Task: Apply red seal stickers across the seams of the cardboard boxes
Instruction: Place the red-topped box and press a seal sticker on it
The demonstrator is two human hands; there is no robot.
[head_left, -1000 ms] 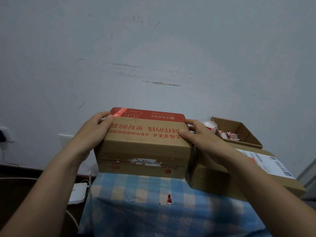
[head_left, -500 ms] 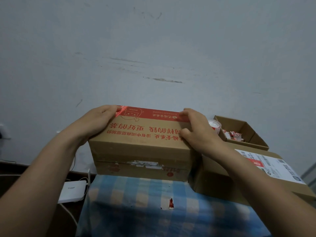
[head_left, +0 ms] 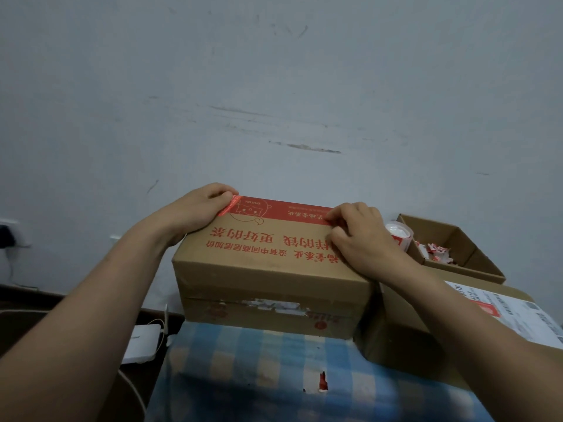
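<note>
Pale, scuffed wall (head_left: 274,86) fills the upper view; below it a blue-and-cream checked cloth (head_left: 259,376) covers the table. On the cloth stands a brown cardboard box (head_left: 274,278) with red lettering and a red band along its far top edge. The left hand (head_left: 198,211) grips the far left corner, its fingers curled over the edge with the tips on a shiny red seal sticker (head_left: 229,205) that lies slanted across that corner. The right hand (head_left: 362,239) rests on the far right corner, fingers bent, tips against the red band; whether they pinch anything I cannot tell. Just beside the box on the right sits a lower plain cardboard carton (head_left: 405,339) bearing a white shipping label (head_left: 511,312). On it stand a small open cardboard tray (head_left: 475,257) of red-and-white scraps and, by the right hand, a white sticker roll (head_left: 399,236)
</note>
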